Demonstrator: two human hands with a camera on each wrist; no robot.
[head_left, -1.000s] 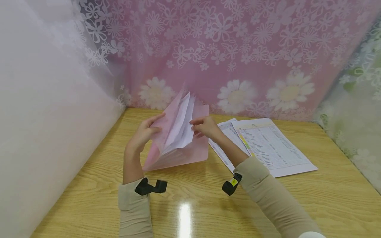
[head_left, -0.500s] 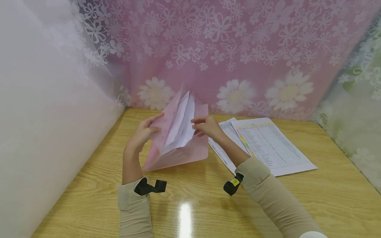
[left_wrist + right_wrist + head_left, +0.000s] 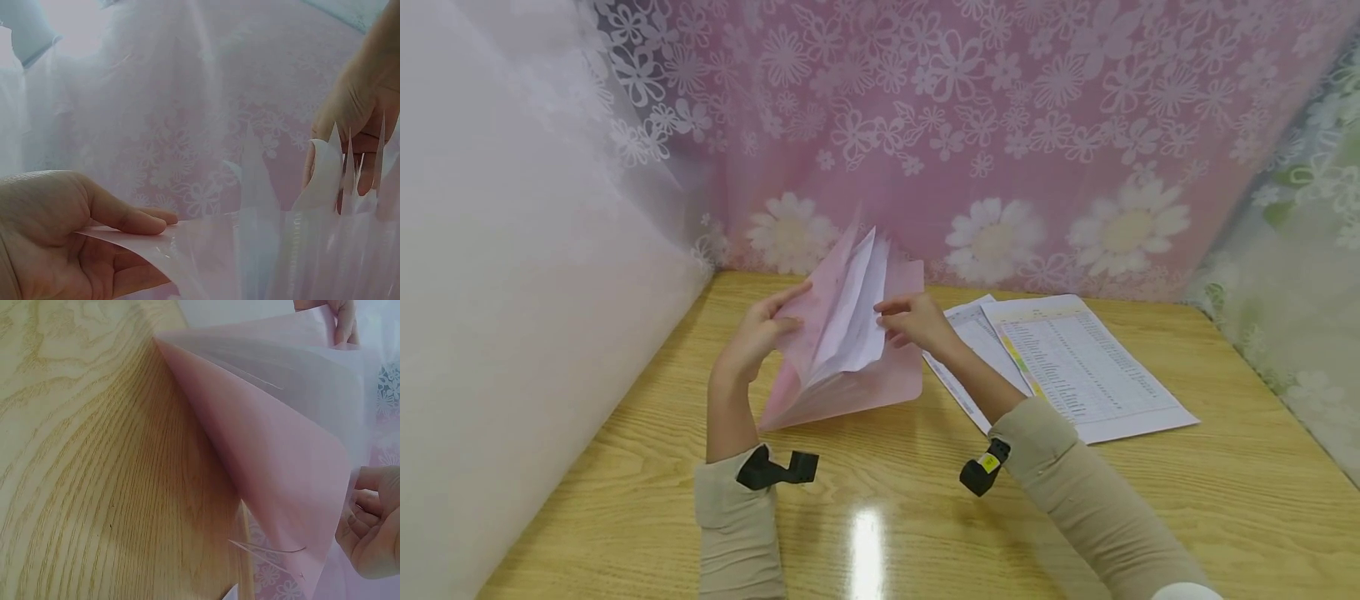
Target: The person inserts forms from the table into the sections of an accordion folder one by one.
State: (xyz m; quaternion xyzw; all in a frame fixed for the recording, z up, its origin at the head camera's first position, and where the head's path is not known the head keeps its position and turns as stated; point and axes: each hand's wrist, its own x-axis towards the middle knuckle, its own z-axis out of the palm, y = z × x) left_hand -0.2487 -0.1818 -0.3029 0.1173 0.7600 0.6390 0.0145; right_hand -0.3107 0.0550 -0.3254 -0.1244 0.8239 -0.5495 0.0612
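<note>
A pink folder (image 3: 895, 375) with clear inner sleeves stands partly spread above the wooden table. My left hand (image 3: 752, 337) pinches its left cover between thumb and fingers; the left wrist view shows the thumb on top of the pink cover (image 3: 134, 240). White sheets (image 3: 857, 325) fan out inside, between the covers. My right hand (image 3: 917, 322) pinches the edge of the inner pages at the right. In the right wrist view, the fingers of the right hand (image 3: 375, 519) lie at the sleeve edges, beside the other pink cover (image 3: 269, 462).
Two printed sheets, the front one (image 3: 1082, 375) with a coloured strip and the back one (image 3: 981, 333) partly under it, lie right of the folder on the wooden table (image 3: 880, 492). A flowered pink curtain (image 3: 955, 125) hangs behind, and a pale sheet (image 3: 535, 250) borders the left.
Both hands keep their hold on the folder and its pages. The right hand shifts slightly right, then back left; the folder stays spread almost as before.
</note>
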